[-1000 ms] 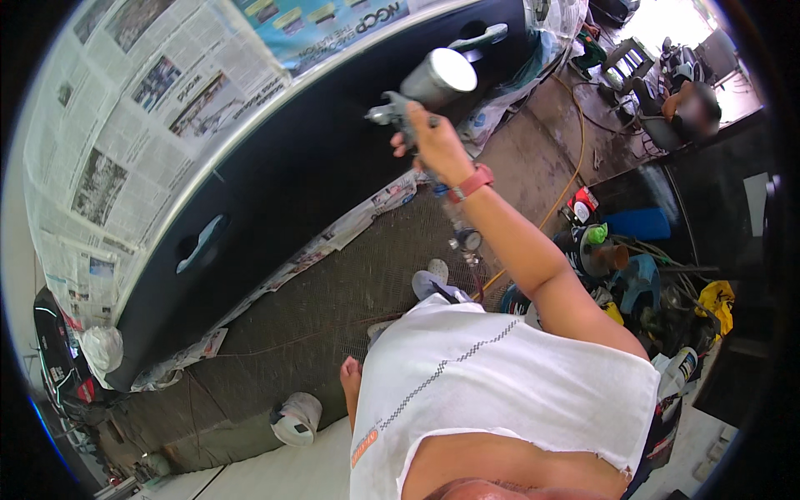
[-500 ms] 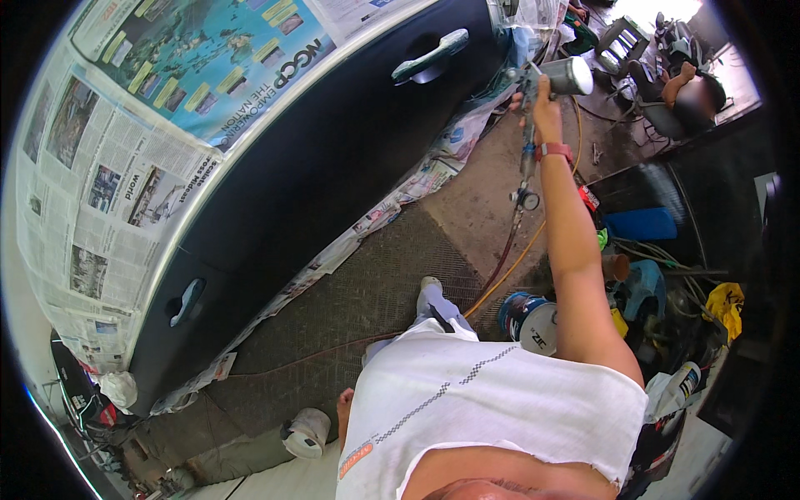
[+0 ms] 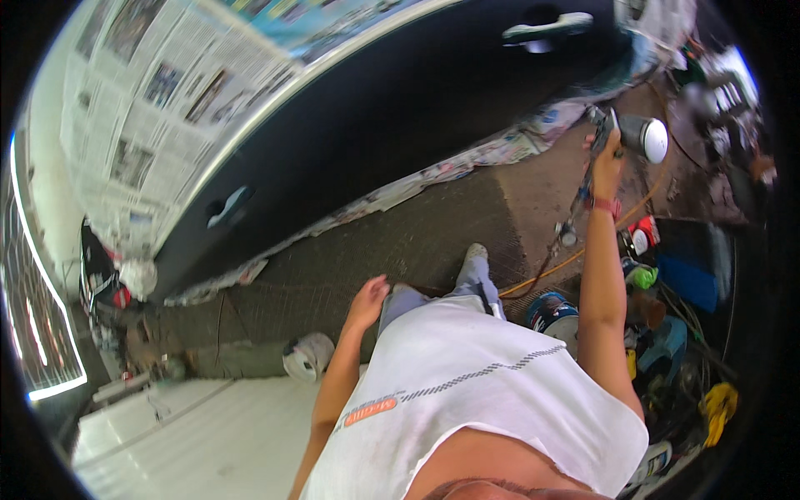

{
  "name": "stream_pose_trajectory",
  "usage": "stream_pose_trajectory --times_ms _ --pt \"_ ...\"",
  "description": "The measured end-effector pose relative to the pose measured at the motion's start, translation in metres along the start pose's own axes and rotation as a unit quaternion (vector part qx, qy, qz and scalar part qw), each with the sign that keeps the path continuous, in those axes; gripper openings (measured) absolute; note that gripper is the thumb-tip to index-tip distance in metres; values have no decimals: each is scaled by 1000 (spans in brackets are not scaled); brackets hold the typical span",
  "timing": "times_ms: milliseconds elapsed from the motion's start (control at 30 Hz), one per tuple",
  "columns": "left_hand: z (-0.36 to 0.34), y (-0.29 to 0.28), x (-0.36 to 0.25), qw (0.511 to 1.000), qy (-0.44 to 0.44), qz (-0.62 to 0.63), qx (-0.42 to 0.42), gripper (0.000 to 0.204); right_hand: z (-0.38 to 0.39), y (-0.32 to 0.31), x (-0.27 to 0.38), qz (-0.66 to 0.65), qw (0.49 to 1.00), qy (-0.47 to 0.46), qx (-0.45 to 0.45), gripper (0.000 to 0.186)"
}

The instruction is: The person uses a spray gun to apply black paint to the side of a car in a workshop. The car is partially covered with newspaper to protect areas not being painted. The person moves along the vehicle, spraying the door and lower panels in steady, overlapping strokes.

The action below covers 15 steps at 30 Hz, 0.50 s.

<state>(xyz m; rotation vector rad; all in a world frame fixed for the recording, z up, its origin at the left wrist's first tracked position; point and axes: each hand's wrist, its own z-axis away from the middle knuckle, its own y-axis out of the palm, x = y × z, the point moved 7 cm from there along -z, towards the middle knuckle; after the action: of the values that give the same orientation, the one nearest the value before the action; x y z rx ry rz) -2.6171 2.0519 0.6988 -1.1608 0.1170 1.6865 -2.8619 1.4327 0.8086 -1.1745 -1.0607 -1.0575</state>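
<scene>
Out past the far door handle [image 3: 547,27] of the dark car panel [image 3: 375,142], the right hand [image 3: 606,158] has swung the spray gun [image 3: 635,133], gripped tight, off the bodywork, pausing paintwork, while the left hand [image 3: 367,302] hangs loose and empty by the thigh.

Car paint workshop: newspaper-masked windows [image 3: 158,100], black car door [image 3: 375,142], paint cans [image 3: 552,315]
</scene>
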Motion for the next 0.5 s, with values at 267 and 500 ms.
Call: stream_pose_trajectory --times_ms 267,500 --pt "-41 67 -192 966 109 135 192 38 242 156 30 -78 963 18 258 39" --pt "-31 -13 -125 952 133 259 95 28 379 273 66 -91 903 -50 417 44"
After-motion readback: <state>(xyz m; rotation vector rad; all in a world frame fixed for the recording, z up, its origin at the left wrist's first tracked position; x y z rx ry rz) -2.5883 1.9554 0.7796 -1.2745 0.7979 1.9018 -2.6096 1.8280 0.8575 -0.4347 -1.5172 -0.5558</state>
